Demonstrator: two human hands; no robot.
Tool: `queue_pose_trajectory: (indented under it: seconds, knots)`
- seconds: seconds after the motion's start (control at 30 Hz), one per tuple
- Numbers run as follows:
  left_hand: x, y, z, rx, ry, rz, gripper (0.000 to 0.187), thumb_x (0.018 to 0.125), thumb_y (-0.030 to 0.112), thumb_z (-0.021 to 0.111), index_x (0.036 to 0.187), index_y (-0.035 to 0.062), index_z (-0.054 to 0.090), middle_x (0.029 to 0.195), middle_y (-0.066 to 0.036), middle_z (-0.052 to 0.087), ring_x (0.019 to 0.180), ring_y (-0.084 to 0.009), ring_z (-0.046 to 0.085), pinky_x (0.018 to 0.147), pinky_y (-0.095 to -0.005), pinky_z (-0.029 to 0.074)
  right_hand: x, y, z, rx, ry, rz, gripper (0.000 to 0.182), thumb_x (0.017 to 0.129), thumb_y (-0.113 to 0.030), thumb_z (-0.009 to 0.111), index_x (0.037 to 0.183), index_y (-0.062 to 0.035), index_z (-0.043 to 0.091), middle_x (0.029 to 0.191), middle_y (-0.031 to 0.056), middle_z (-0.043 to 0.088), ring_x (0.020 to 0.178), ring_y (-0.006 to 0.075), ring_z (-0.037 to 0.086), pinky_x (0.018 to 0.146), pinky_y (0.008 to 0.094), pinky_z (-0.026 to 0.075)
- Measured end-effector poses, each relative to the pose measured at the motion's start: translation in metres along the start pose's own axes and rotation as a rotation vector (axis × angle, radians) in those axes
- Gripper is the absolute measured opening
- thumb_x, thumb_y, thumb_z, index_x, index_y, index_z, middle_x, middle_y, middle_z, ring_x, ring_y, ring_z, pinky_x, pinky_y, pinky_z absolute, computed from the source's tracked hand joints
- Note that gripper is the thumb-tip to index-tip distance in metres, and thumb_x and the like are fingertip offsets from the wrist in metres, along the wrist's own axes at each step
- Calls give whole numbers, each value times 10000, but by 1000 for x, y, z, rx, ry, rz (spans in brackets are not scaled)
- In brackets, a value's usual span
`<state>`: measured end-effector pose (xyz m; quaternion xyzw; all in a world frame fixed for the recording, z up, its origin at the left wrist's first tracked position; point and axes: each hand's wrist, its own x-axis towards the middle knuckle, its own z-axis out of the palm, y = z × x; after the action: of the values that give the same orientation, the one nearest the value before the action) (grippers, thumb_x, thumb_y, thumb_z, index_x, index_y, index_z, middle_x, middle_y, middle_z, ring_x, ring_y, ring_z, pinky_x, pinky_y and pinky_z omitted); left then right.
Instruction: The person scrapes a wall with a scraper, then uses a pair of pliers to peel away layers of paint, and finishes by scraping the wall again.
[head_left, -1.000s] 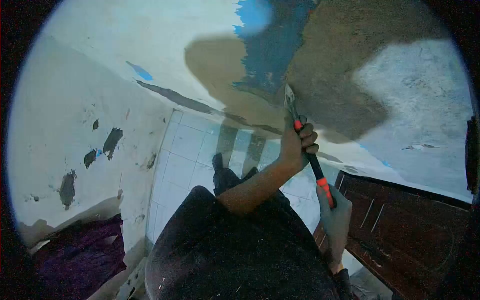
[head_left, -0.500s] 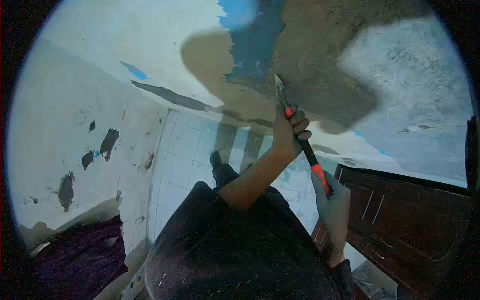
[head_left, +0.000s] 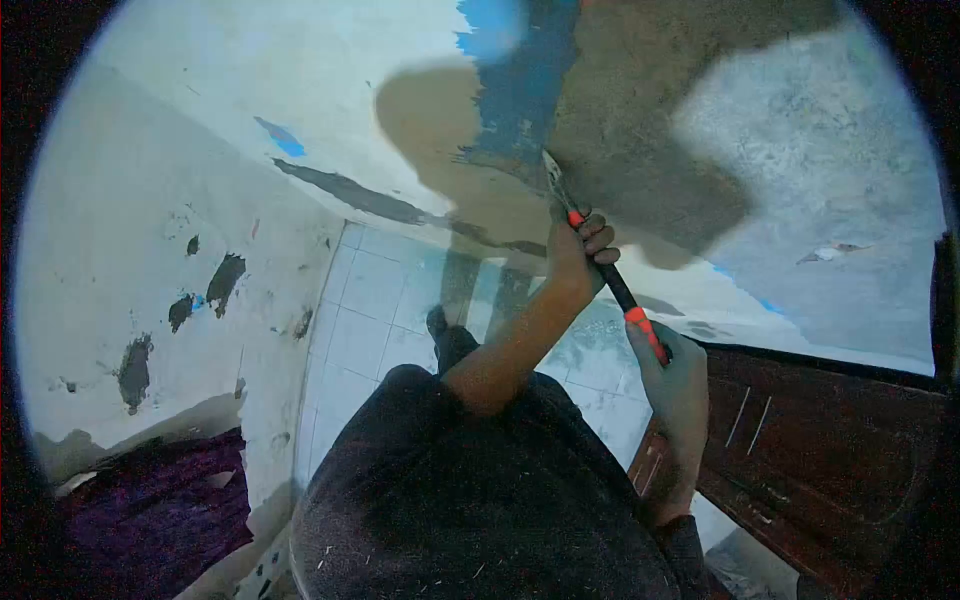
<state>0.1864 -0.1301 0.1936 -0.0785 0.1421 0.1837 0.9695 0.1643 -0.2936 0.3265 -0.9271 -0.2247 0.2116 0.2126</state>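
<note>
A long-handled scraper (head_left: 622, 290) with a black and red handle slants across the middle of the view. Around its upper shaft, just below the metal blade (head_left: 553, 177), the fingers of my left hand (head_left: 582, 250) are wrapped. My right hand (head_left: 675, 385) grips the red lower end of the handle. The blade tip is at the wall (head_left: 650, 120), by the lower edge of a blue paint strip (head_left: 520, 90), where it meets bare grey-brown plaster. Whether the tip touches cannot be made out. Shadows of my head and arms fall there.
A dark wooden cabinet (head_left: 820, 450) stands on the right. The left wall (head_left: 120, 250) has several chipped patches, with dark purple cloth (head_left: 160, 510) at its lower part. White tiles (head_left: 370, 290) cover the floor around my legs.
The view has shifted slightly, so the wall appears farther right. The blade tip has moved a little left across the wall, toward the blue strip. Both hands keep their grip.
</note>
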Motion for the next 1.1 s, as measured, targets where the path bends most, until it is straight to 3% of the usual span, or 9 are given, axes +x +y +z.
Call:
queue_pose_trajectory:
  seconds: [0.1, 0.2, 0.23, 0.33, 0.37, 0.5, 0.67, 0.87, 1.1]
  knots:
    - [-4, 4, 1, -19, 33, -27, 363, 943, 501, 375, 801, 172, 433, 574, 53, 317, 458, -75, 278, 396, -229, 221, -7, -7, 4, 42, 55, -9, 355, 871, -325, 605, 897, 27, 638, 601, 214, 524, 507, 298, 497, 519, 397, 385]
    - [-2, 10, -2, 54, 113, 31, 331, 965, 422, 334, 770, 166, 414, 567, 68, 309, 450, -64, 281, 380, -227, 242, 16, -6, 19, 63, 80, -103, 356, 866, -321, 609, 899, 32, 640, 627, 231, 538, 535, 317, 541, 536, 410, 401]
    - [-1, 13, -3, 50, 103, 47, 344, 963, 439, 334, 769, 167, 413, 566, 69, 310, 452, -64, 285, 381, -229, 244, 17, -7, 9, 29, -12, -57, 358, 865, -320, 609, 905, 34, 642, 662, 252, 553, 593, 334, 599, 558, 414, 421]
    - [2, 8, -12, -52, 47, 51, 381, 949, 503, 357, 776, 169, 422, 560, 69, 310, 453, -64, 294, 377, -232, 242, 11, 4, 20, 78, 65, -71, 357, 866, -320, 610, 880, 35, 639, 645, 243, 546, 570, 333, 580, 542, 399, 413]
    - [-3, 4, -9, 1, 82, 28, 370, 949, 494, 364, 781, 171, 428, 556, 68, 308, 450, -66, 294, 373, -233, 237, 5, 8, 21, 114, 71, -79, 359, 873, -324, 607, 857, 34, 634, 595, 210, 513, 500, 277, 497, 512, 383, 388]
    - [0, 5, -6, 123, 154, 20, 361, 946, 501, 380, 791, 178, 431, 565, 62, 300, 449, -70, 278, 382, -233, 225, 5, 10, 25, 163, 68, -31, 380, 879, -338, 606, 831, 39, 627, 546, 147, 452, 523, 137, 408, 501, 344, 361]
    - [-5, 4, -3, 133, 147, 60, 347, 961, 474, 363, 783, 182, 416, 586, 57, 306, 464, -64, 278, 395, -226, 223, 7, 18, 22, 178, 17, -5, 384, 874, -344, 613, 838, 37, 640, 536, 106, 454, 519, 131, 401, 498, 328, 348]
    - [5, 18, -13, 140, 91, 81, 355, 962, 485, 337, 767, 189, 361, 584, 62, 314, 466, -61, 282, 389, -229, 218, 18, 6, 20, 81, -26, -50, 340, 865, -309, 627, 866, 31, 649, 567, 179, 488, 504, 170, 430, 508, 341, 371]
    - [2, 10, -12, 173, 135, 75, 362, 966, 493, 332, 790, 188, 414, 586, 62, 296, 485, -71, 264, 422, -236, 217, 17, 12, 30, 177, 1, -19, 388, 875, -338, 608, 824, 47, 618, 560, 162, 439, 527, 150, 408, 508, 344, 362]
